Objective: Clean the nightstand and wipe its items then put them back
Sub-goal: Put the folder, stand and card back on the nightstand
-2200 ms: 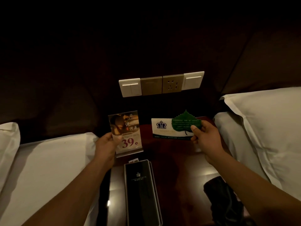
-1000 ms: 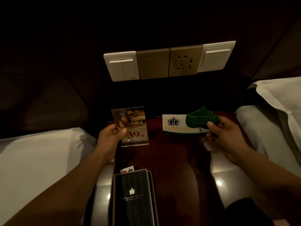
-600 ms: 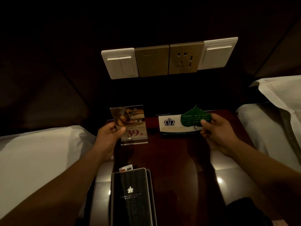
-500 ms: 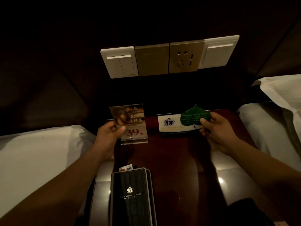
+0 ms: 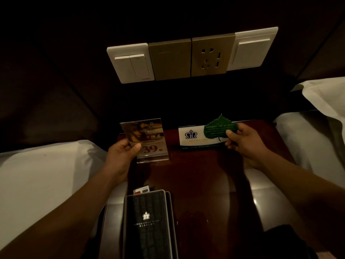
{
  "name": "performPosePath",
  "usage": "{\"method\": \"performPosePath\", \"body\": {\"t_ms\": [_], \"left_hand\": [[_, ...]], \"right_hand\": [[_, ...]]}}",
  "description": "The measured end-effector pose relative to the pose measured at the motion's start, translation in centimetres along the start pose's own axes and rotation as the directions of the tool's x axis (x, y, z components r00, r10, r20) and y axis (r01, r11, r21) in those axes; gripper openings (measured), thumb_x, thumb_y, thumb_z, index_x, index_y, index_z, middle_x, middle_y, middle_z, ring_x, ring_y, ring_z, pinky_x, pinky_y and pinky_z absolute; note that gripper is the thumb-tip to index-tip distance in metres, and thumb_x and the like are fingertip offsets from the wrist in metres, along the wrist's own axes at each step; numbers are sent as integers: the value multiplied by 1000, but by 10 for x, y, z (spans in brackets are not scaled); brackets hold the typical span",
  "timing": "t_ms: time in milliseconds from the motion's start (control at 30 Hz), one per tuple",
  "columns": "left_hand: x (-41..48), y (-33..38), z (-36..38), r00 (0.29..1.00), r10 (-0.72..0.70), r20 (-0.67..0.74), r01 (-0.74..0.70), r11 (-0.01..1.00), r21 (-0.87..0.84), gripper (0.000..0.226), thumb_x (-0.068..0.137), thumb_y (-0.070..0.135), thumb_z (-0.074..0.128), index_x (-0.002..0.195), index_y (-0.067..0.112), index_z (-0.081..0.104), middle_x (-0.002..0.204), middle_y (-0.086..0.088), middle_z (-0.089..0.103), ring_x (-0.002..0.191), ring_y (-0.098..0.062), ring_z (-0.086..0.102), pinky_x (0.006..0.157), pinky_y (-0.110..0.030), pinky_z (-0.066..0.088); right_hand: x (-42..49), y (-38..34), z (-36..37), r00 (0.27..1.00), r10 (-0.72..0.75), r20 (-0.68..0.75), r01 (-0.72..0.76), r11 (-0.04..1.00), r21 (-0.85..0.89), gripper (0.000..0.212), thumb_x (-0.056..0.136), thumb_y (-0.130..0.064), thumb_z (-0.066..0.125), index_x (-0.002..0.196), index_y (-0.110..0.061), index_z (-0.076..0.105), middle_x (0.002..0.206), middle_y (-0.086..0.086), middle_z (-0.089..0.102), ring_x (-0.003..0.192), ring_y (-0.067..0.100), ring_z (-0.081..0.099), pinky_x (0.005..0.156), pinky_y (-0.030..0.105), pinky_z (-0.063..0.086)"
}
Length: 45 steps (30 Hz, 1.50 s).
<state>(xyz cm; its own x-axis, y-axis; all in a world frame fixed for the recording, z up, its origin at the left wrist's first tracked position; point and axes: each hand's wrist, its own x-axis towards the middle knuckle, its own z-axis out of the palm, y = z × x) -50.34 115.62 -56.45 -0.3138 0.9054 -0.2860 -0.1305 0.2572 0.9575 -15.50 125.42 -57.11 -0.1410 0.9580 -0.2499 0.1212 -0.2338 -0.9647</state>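
Left side: left hand (image 5: 121, 154) pinches the left edge of the acrylic price sign (image 5: 149, 139), thumb on its face, fingers behind. A couple of seconds back the sign was held up nearer the front. Now it stands upright at 11 o'clock on the bench (image 5: 196, 174), and its clear foot looks to be resting on the wood. The sign sits at 2 o'clock from that grip.

Near edge, 7 o'clock: black hotel folder (image 5: 147, 221) lies flat, untouched.

Right side: white crown card (image 5: 190, 135) and green leaf card (image 5: 218, 128) have gone back too. They now stand at 1 o'clock by the rear edge, below the switch panel (image 5: 190, 57). Right hand (image 5: 244, 141) grips their right end, thumb on the leaf. Cards lie at 10 o'clock from that grip.

Reading: both items look returned to their places, with release the likely remaining step. I cannot tell whether the cards stand unaided.
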Motion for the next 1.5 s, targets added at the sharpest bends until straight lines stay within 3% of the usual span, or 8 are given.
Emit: {"method": "performPosePath", "body": {"t_ms": [200,500,733,1033,1233,1367,1500], "left_hand": [[2,-2,0,1000,10,15,-10,1000,3,22,96,-3,53,100,12,68,109,-10,74,107,-22,69,89,-35,52],[1,-4,-2,1000,13,18,-14,999,47,20,95,0,55,94,15,70,97,0,78,99,-14,72,84,-31,53],[7,0,-3,999,36,8,-37,988,152,22,95,2,57,94,19,70,95,5,79,96,-11,73,80,-28,53],[5,0,-4,998,37,46,-44,983,176,24,97,5,55,97,22,71,101,2,77,101,-14,71,85,-30,53],[0,-4,0,1000,15,-9,-14,986,169,18,96,2,56,95,15,68,97,1,75,88,-5,72,73,-21,53],[1,-6,2,1000,8,-28,-3,985,174,19,94,-2,57,95,14,68,99,0,75,95,-12,70,79,-26,52],[3,-6,2,999,17,-52,-8,986,164,24,92,-3,59,90,19,69,89,8,77,92,-8,71,78,-27,52]], "right_hand": [[4,7,0,1000,-9,10,9,999,-33,20,99,-8,49,117,-12,59,101,12,62,75,19,59,65,28,51],[8,8,-1,1000,-13,28,14,999,-32,27,99,-9,50,125,-12,56,105,8,63,75,18,58,66,29,51],[3,8,-1,1000,10,5,-10,1000,12,16,98,-9,51,104,-20,61,101,11,62,72,17,59,62,26,52],[-4,5,-9,998,31,58,-31,999,-8,17,99,-6,48,111,-13,59,100,11,62,75,17,58,68,29,52],[-3,4,-13,995,42,86,-39,998,-45,15,99,-8,50,102,-19,61,91,6,62,71,15,59,58,23,53],[0,7,-10,999,43,22,-42,998,-56,16,98,-9,52,99,-23,60,88,5,63,64,15,57,54,24,52],[2,9,-8,999,52,15,-51,998,-42,16,98,-12,52,100,-25,60,93,5,63,63,14,57,54,24,52]]}}
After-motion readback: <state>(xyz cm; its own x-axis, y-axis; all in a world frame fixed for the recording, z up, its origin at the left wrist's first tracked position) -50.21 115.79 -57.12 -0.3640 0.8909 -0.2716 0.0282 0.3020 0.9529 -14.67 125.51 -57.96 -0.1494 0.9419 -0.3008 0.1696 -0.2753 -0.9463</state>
